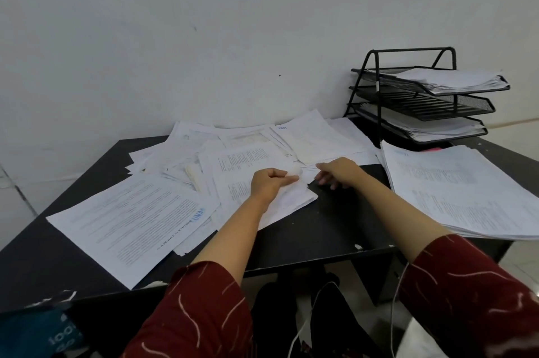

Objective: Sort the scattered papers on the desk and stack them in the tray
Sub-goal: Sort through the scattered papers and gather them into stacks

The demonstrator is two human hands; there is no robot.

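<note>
Black three-tier wire-mesh letter tray (420,101) stands at the far right corner of the black table (320,235), against the white wall (204,22). Top and bottom tiers hold white sheets; the middle tier appears to hold none.

Neat stack of printed white papers (460,191) lies just in front of the tray, its near edge overhanging the table edge. Scattered white printed papers (233,150) spread left of the tray across the back and middle of the table, overlapping at mixed angles. One large sheet with a blue logo (131,223) lies farthest from the tray, at the near-left table edge.

Left hand (269,184) rests on the scattered pile left of the tray, fingers curled, pinching a paper edge between thumb and forefinger. Right hand (338,172) lies palm-down between that pile and the neat stack, fingers extended and relaxed, fingertips touching a sheet's edge, gripping nothing. Both arms wear dark red patterned sleeves (466,284).
</note>
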